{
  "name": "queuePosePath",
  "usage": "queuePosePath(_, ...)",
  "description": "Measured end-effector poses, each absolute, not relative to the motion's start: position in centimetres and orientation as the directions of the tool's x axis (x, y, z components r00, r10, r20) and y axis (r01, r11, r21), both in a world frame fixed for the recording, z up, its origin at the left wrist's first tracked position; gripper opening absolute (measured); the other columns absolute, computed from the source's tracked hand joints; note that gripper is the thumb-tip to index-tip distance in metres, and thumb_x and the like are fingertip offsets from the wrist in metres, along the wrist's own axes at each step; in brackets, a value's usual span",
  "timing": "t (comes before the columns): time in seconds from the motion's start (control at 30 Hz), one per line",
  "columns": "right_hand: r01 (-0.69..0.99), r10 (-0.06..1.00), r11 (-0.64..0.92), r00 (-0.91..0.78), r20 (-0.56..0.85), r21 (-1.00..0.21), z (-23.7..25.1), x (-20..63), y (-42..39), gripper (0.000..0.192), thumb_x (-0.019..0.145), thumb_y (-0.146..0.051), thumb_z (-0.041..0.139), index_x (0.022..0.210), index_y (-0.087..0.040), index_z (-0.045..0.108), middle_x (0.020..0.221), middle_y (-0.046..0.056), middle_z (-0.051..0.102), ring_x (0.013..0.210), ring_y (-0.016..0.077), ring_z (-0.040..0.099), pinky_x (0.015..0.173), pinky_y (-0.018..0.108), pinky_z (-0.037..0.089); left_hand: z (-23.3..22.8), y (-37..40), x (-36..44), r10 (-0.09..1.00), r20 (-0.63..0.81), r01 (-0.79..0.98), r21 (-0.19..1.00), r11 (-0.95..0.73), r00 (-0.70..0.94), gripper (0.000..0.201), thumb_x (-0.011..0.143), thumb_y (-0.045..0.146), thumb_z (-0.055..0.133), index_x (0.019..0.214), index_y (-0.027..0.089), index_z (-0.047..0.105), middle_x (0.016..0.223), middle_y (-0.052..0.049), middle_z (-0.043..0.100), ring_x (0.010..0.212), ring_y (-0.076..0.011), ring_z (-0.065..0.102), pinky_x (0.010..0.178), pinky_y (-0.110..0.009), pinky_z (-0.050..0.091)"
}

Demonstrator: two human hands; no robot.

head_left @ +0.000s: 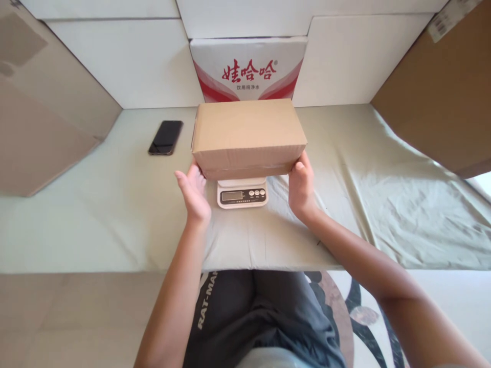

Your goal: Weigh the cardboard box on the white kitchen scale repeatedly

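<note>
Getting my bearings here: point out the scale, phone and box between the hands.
Scale [243, 194]: head view, on its front panel.
Phone [166, 137]: head view, on its screen.
Box [249, 135]: head view, on its top face.

The bare left forearm [174, 291] enters at 7 o'clock and slants toward 1 o'clock, leading into the left hand [197, 197], whose left thumb [182, 181] stands apart toward 11 o'clock while the left fingers [198, 176] reach toward 12, tips hidden. From 4 o'clock the bare right arm [353, 250] comes in bent and runs toward 10, then the right hand [302, 189] turns up to 12, its fingers partly hidden. Both hands sit well apart, roughly level, their grip unclear.
</note>
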State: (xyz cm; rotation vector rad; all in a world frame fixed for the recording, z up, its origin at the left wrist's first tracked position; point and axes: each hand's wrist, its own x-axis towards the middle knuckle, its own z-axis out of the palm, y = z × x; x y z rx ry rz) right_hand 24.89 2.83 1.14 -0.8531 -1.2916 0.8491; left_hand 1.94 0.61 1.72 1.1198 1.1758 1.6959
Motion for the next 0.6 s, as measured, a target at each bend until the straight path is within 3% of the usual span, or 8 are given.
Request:
queuePosePath(0.27,0.032,0.813,0.573,0.106,0.573,-0.819,3.6,24.8,7.5,0.069,0.095,-0.081,0.042,0.149,-0.041,0.054,0.156,-0.001,0.061,0.16,0.0344,0.045,0.136,0.062,0.037,5.8,4.1,0.1,0.948,0.297,-0.155,0.937,-0.313,-0.115,0.105,0.087,0.098,0.013,0.133,0.025,0.073,0.151,-0.014,0.068,0.161,-0.0338,0.044,0.135,-0.05,0.032)
queuePosePath(0.4,-0.014,0.82,0.564,0.13,0.557,-0.826,2.6,23.3,13.6,0.083,0.089,-0.091,0.036,0.153,-0.04,0.05,0.157,-0.002,0.06,0.164,0.0308,0.041,0.138,0.063,0.032,5.6,10.0,-1.5,0.961,0.271,-0.11,0.955,-0.276,-0.061,0.12,0.093,0.076,-0.025,0.138,0.012,0.067,0.151,-0.014,0.068,0.16,-0.0308,0.045,0.133,-0.056,0.028)
queuePosePath(0.43,-0.027,0.827,0.553,0.14,0.545,-0.833,2.1,22.9,15.0,0.087,0.086,-0.094,0.037,0.153,-0.039,0.05,0.158,-0.001,0.059,0.165,0.0298,0.04,0.139,0.061,0.032,4.9,11.6,-1.7,0.961,0.267,-0.119,0.954,-0.274,-0.072,0.12,0.093,0.073,-0.027,0.141,0.011,0.064,0.154,-0.014,0.066,0.16,-0.0301,0.046,0.134,-0.055,0.027)
queuePosePath(0.6,-0.118,0.87,0.487,0.152,0.468,-0.866,-0.8,21.9,18.4,0.095,0.077,-0.095,0.052,0.149,-0.034,0.053,0.168,0.0,0.05,0.169,0.0246,0.032,0.142,0.05,0.029,0.4,16.2,-2.0,0.958,0.264,-0.157,0.947,-0.28,-0.112,0.112,0.09,0.091,-0.006,0.146,0.021,0.062,0.165,-0.015,0.057,0.16,-0.0261,0.047,0.135,-0.046,0.03)
